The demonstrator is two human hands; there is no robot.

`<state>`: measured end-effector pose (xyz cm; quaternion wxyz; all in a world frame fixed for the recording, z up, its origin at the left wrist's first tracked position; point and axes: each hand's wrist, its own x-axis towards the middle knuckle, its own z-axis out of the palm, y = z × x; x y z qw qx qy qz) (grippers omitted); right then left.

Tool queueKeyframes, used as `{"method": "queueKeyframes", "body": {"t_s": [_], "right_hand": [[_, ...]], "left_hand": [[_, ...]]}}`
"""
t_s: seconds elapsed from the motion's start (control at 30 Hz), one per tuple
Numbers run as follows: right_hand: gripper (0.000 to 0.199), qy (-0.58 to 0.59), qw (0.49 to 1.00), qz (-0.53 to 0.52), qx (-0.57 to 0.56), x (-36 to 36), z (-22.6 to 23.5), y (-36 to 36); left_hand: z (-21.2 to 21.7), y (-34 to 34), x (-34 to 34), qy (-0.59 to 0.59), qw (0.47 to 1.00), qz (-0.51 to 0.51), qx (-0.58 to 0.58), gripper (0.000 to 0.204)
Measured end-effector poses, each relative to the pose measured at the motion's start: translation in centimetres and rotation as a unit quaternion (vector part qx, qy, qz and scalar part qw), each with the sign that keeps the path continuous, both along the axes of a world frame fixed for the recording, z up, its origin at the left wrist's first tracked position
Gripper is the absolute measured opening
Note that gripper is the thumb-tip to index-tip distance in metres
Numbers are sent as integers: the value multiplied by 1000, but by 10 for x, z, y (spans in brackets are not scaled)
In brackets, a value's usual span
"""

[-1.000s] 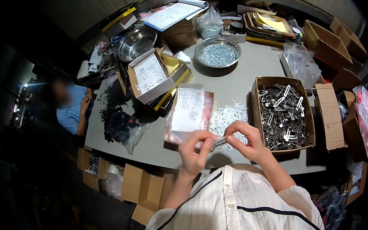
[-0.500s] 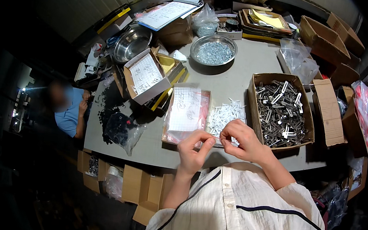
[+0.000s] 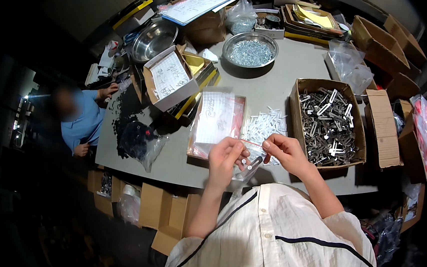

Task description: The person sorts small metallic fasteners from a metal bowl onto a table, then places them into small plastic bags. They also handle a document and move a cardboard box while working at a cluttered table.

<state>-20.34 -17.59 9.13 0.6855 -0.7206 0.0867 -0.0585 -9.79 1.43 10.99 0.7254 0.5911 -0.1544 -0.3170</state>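
Note:
My left hand [image 3: 225,156] and my right hand [image 3: 283,151] both pinch the top edge of a small clear zip bag [image 3: 249,162] held over the table's near edge. A dark metal part and small pale pieces show inside the bag. Just beyond my hands lies a pile of small white plastic pieces [image 3: 266,125]. To the right stands an open cardboard box of grey metal parts [image 3: 327,123]. A clear packet with a white paper sheet [image 3: 216,121] lies left of the white pile.
A metal bowl of small silver parts [image 3: 250,50] sits at the back, an empty steel bowl [image 3: 153,39] at back left. A white-lidded box [image 3: 170,78], black parts in a plastic bag [image 3: 135,135], cardboard boxes [image 3: 387,44] and a person in blue [image 3: 82,118] surround the grey table [image 3: 282,86].
My hands have drawn together at the bag's top edge. The right hand came off the white pile and now holds the bag with the left.

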Motion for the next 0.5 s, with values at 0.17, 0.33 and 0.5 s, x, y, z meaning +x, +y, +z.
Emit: {"method": "queueKeyframes", "body": {"t_s": [0.17, 0.33, 0.5], "right_hand": [[19, 18, 997, 68, -11, -6, -22, 12], [23, 109, 950, 85, -279, -32, -82, 1], [32, 212, 885, 151, -386, -37, -99, 4]], "left_hand": [[-49, -1, 3, -121, 989, -19, 80, 17], [-63, 6, 30, -419, 855, 115, 283, 12], [-70, 1, 50, -494, 789, 93, 353, 31]]}}
